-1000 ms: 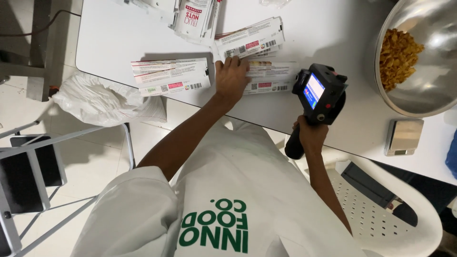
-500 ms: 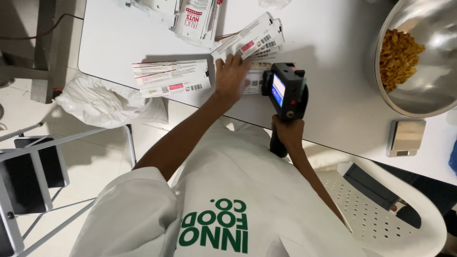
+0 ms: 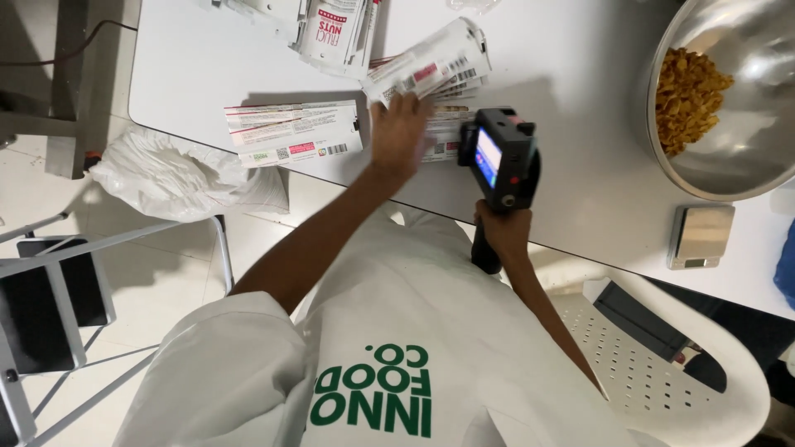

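1. Head view shows the handheld printer, a black gun-shaped device with a lit blue screen facing up, held upright over the near part of the white table.
2. The right hand is wrapped in a fist around the printer's dark grip, just off the table's near edge.
3. The printer's body stands just beside a fanned stack of flat pouches, white with red and barcode strips; its front end overlaps the lowest of them.
4. The left hand lies palm down on that fan, fingers together and flat, pressing the pouches to the table. The hand is a little blurred, so I cannot tell whether a fingertip pinches an edge.
5. To the left, apart from the fan, a second pile of pouches lies lengthwise near the table's edge.
6. At the far edge sits another bundle of packets, partly cut off by the frame.
7. On the right stands a large steel bowl with golden-brown snack pieces heaped on one side.
8. Just below the bowl, a small silver scale rests on the table.
9. Off the table, a crumpled white bag hangs at the left corner, and a white plastic chair stands at lower right.
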